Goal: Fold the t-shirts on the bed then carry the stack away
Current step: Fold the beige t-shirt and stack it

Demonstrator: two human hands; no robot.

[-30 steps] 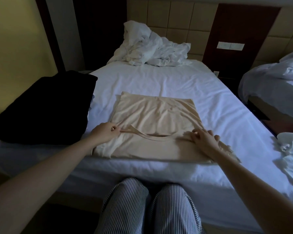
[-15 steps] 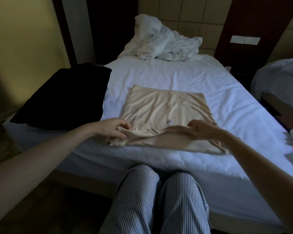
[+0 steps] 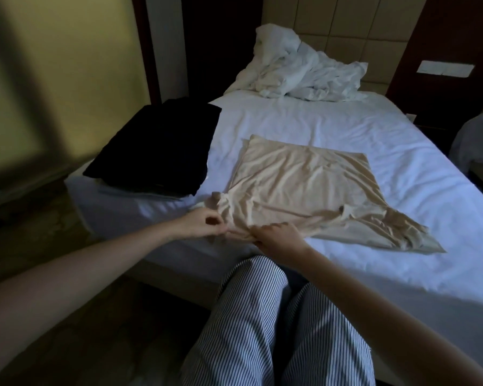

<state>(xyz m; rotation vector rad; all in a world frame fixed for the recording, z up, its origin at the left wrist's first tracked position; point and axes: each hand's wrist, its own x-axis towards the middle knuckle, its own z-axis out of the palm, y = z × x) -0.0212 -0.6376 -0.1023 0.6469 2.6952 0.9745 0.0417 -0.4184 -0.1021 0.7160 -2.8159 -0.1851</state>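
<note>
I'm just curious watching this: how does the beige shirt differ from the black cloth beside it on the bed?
The beige t-shirt is pale; the black cloth is dark. The beige t-shirt lies wrinkled mid-bed; the black cloth sits at the bed's left edge. The left hand and right hand both pinch the beige t-shirt's near corner; nothing touches the black cloth. Both rest on the white sheet.

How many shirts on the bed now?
2: the beige t-shirt at the near edge, gripped by the left hand and right hand; a black one folded at the left edge. More may hide beneath it.
</note>
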